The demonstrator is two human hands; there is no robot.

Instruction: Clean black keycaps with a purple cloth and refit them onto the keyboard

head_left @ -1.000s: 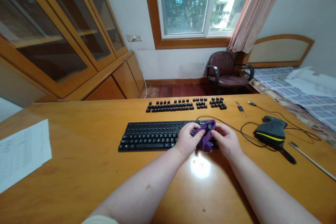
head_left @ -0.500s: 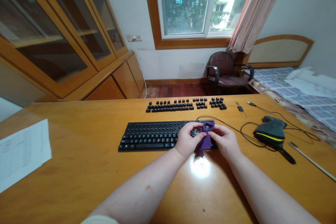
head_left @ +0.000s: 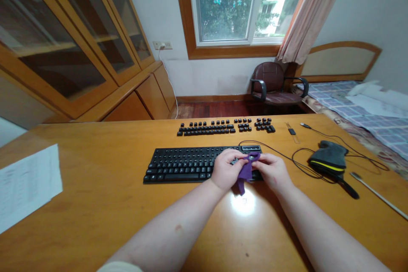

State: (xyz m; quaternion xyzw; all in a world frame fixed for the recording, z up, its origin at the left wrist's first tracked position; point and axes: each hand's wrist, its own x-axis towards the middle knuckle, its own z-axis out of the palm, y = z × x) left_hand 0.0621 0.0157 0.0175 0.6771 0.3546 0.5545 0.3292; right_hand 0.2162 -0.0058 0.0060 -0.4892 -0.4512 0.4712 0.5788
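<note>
A small purple cloth (head_left: 246,171) is pinched between both my hands over the right end of a black keyboard (head_left: 188,164) on the wooden desk (head_left: 105,187). My left hand (head_left: 225,171) grips the cloth's left side, fingers curled. My right hand (head_left: 271,171) holds its right side, fingers closed on it. The cloth hangs down toward the desk's front. Behind the keyboard lie rows of loose black keycaps (head_left: 223,127). The keyboard's right keys are hidden under my hands.
A black and yellow tool (head_left: 330,160) with black cables (head_left: 299,161) lies to the right, with a thin metal rod (head_left: 378,194) beyond it. A white paper sheet (head_left: 27,182) lies at the left edge. A chair (head_left: 274,85) and bed (head_left: 366,110) stand behind the desk.
The cloth has been gathered narrower between my hands and now hangs lower; my hands moved slightly closer together over the keyboard's right end.
</note>
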